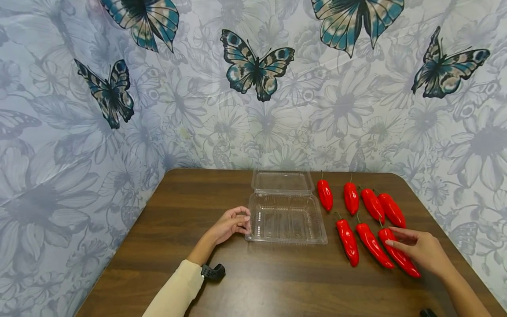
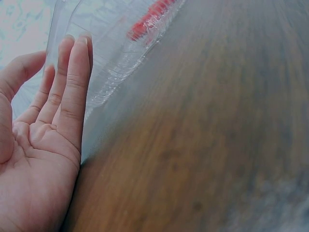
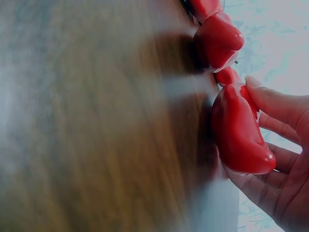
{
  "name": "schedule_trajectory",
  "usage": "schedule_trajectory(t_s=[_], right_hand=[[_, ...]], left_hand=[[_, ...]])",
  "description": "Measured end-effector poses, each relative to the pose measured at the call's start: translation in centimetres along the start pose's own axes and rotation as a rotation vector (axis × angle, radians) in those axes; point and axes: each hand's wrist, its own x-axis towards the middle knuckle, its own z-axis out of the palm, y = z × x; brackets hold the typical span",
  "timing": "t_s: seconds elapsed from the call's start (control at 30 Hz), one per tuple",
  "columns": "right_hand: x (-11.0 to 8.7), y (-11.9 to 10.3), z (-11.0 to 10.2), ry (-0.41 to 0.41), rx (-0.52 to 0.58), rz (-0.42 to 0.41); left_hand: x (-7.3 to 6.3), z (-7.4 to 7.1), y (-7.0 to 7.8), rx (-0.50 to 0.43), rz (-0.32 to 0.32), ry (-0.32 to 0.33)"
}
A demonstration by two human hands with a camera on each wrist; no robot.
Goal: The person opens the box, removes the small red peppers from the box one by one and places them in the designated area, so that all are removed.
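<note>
A clear plastic clamshell container (image 1: 287, 241) lies on the table with its lid (image 1: 282, 181) folded back toward the wall. At the container's left side, my left hand (image 1: 231, 225) touches the wall with fairly straight fingers, the thumb apart from them in the left wrist view. On the right, my right hand (image 1: 425, 248) holds a glossy red chili pepper (image 3: 239, 130) between thumb and fingers, low at the tabletop. Beside it lie a long red pepper (image 1: 373, 245) and another red pepper (image 1: 347, 243). Part of the gripped pepper is hidden by the hand in the head view.
A back row of several red peppers (image 1: 351, 198) lies right of the container on the brown wooden table (image 1: 190, 198). Behind the table hangs a cloth (image 1: 344, 105) printed with butterflies and flowers. A black band (image 1: 213, 272) circles the left wrist.
</note>
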Motion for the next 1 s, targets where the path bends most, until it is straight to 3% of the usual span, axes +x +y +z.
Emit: schedule_trajectory(t_s=[0.6,0.8,1.0], right_hand=[[0.2,0.1,-0.2,-0.031,-0.012,0.005],[-0.2,0.1,0.0,-0.035,0.029,0.024],[0.0,0.3,-0.1,-0.033,0.065,0.026]], left_hand=[[-0.1,0.0,0.1,0.002,0.018,-0.031],[0.0,0.1,0.3,0.009,-0.009,-0.026],[0.3,0.2,1.2,-0.036,-0.062,-0.064]])
